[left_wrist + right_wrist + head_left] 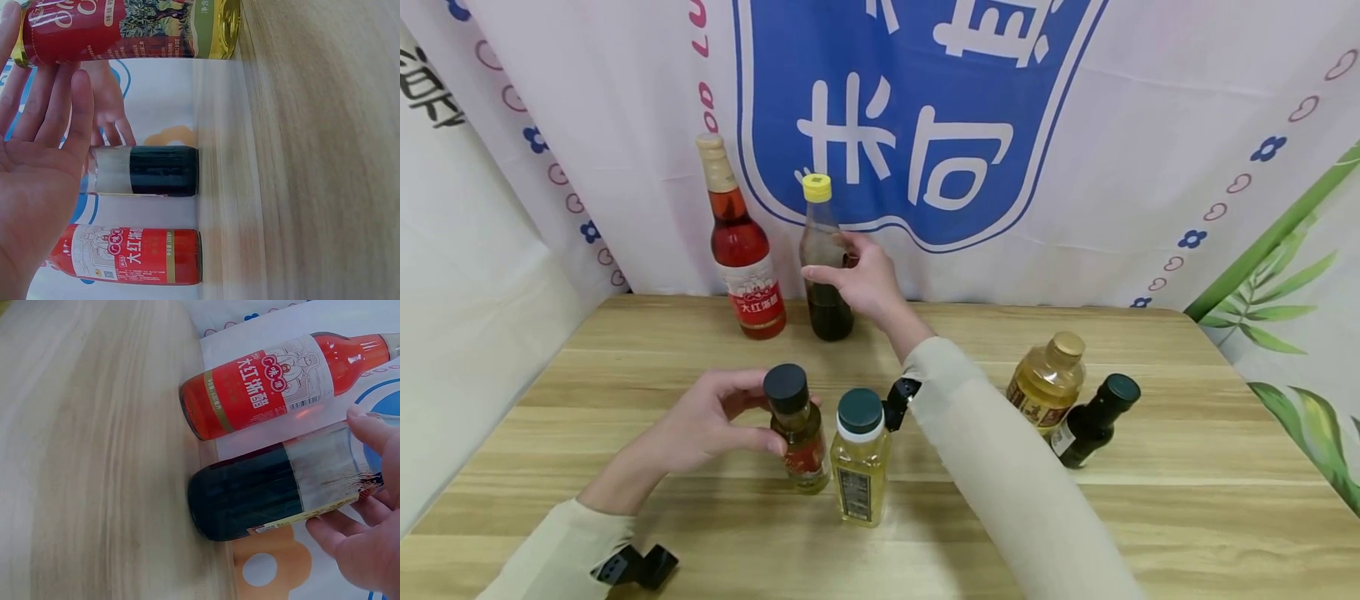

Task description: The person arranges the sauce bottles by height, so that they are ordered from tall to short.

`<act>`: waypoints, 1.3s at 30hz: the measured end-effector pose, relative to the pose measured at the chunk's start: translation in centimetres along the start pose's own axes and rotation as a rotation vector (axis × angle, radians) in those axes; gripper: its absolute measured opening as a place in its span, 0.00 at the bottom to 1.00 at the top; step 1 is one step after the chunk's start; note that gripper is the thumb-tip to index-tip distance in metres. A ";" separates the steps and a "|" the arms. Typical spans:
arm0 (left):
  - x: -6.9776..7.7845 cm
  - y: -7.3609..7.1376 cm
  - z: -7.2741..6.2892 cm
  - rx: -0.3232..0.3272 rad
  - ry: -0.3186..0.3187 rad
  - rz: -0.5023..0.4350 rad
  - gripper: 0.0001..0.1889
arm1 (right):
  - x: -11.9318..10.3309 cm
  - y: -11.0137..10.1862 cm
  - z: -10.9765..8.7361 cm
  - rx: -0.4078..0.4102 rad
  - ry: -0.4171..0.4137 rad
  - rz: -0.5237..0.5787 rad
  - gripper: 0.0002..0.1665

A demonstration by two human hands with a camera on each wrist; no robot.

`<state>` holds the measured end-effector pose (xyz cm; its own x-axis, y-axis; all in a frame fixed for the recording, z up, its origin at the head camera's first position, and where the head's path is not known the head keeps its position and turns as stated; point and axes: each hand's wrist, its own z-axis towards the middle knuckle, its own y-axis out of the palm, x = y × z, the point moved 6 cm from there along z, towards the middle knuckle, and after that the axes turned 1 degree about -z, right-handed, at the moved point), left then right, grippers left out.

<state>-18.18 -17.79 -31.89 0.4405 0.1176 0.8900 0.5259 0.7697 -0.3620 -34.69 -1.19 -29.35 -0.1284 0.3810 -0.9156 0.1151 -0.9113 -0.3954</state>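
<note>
Steadying, it seems, against tipping, the left hand (718, 421) is grasping the near black-capped bottle (802, 446) while the right hand (868, 277) is gripping the far yellow-capped bottle (828, 312), right of the red bottle (748, 271).

Far left, a red bottle (741, 242) wears a white-and-red label (269, 381); right of it, a yellow cap (817, 188) tops a dark-filled bottle (830, 313). The near black-capped bottle (806, 454) has a tree-patterned red label (125, 34); on the right, the small bottle (1088, 429) seems blackish green. Brown streaks the tan tabletop (1210, 508).
</note>
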 end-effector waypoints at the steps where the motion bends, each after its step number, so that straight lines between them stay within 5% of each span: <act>1: 0.0 0.0 0.0 0.000 0.000 0.003 0.28 | -0.1 0.0 0.0 -0.004 0.000 -0.010 0.48; 39: -0.1 -0.1 -0.1 0.002 -0.017 0.042 0.27 | 0.0 0.1 0.5 -0.026 -0.001 -0.041 0.46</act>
<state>-18.19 -17.98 -32.02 0.4495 0.1605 0.8787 0.5055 0.7653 -0.3984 -35.15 -1.35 -29.30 -0.1342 0.4182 -0.8984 0.1354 -0.8903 -0.4347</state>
